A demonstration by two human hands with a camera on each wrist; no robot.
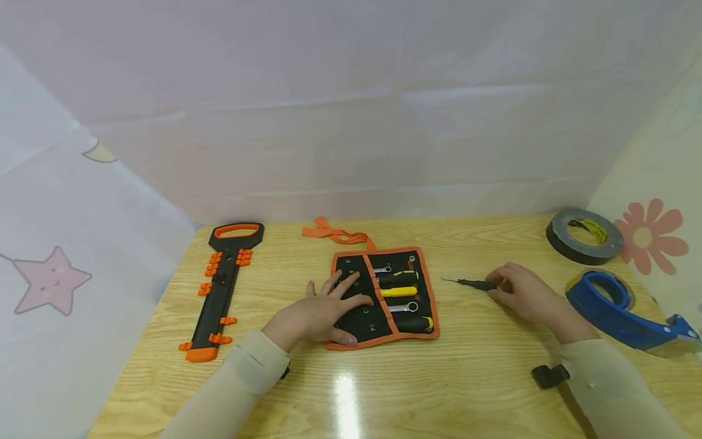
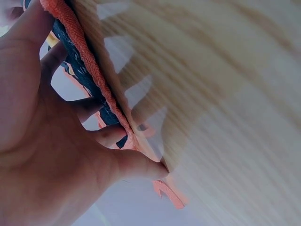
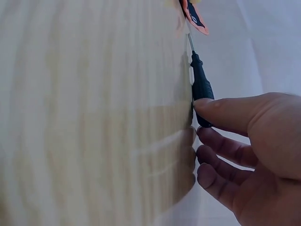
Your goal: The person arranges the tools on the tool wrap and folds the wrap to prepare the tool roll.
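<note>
From the head view, the left hand (image 1: 320, 314) lay flat, fingers spread, pinning the tool roll (image 1: 384, 296) to the table (image 1: 439, 378). In the right wrist view, the right hand's (image 3: 249, 150) grip pinched the small screwdriver (image 3: 201, 89) lying right of the roll; a firmer hold on the handle would have served best.

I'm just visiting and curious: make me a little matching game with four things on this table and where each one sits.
Things:
1. tool roll
2. small screwdriver
3. black tape roll
4. orange-and-black holder

Places:
A. far right corner of the table
B. at the fingertips of the right hand
C. left side of the table, lying lengthwise
D. middle of the table, under the flat left hand

Pairs: 1-D, 2-B, 3-A, 4-C
</note>
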